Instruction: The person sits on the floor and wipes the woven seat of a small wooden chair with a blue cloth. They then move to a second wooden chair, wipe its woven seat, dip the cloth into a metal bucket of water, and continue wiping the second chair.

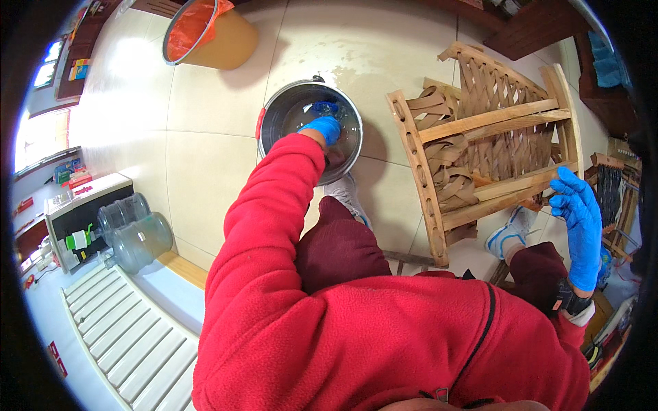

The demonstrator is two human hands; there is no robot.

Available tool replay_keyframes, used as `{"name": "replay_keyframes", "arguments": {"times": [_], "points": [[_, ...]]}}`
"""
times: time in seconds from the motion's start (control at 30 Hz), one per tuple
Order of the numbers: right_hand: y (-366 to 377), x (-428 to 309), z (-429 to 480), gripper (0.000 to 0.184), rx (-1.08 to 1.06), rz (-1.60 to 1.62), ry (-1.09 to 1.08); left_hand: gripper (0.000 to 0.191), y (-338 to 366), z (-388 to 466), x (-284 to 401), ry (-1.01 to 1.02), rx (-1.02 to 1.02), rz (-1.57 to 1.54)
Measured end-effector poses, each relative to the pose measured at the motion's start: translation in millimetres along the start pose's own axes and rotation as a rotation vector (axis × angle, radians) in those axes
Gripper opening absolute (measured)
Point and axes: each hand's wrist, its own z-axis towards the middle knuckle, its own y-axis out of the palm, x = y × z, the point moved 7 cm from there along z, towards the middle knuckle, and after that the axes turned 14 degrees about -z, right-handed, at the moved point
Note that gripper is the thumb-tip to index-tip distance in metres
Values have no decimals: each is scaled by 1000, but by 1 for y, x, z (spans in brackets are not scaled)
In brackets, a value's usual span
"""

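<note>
My left hand (324, 129), in a blue glove, is inside a dark round bucket (358, 146) with a metal rim and some liquid in it. Its fingers are curled at a dark blue object (325, 108), partly in the liquid, whose kind I cannot make out. My right hand (573, 205), also blue-gloved and with a dark band at the wrist, is beside the right end of a wooden frame (496, 190); its fingers are slightly bent and nothing shows in them. Brown woven strips (504, 123), some of them loose and curled, are attached to the frame, which has slotted wooden rails.
A yellowish bin (234, 43) with an orange liner stands beyond the bucket on the tiled floor (216, 164). At left are large clear plastic bottles (139, 239) and a white slatted surface (128, 329). Dark wooden furniture (540, 31) and assorted items line the right.
</note>
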Motion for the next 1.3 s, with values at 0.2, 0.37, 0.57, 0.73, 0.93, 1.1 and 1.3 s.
{"name": "replay_keyframes", "arguments": {"times": [0.2,0.37,0.57,0.73,0.93,1.1,1.3], "points": [[-14,5,-12,43,29,-15,32,45,-48,-49,32,58,20,16],[-20,11,-19,45,-9,14,-46,35,-87,-77,0,-30,141,-575],[-19,15,-18,45,-17,-20,-12,25,-97,-85,-5,478,486,-513],[-11,8,-14,44,-55,-34,-46,72,-51,-48,-16,19,521,-716],[-2,8,-8,44,-75,-6,9,74,-23,-32,23,-60,318,-59],[3,5,-6,43,-90,-10,7,28,-39,-37,29,-5,432,-243],[0,6,-5,42,-106,-69,14,30,-71,-85,-3,372,391,-1209]]}}
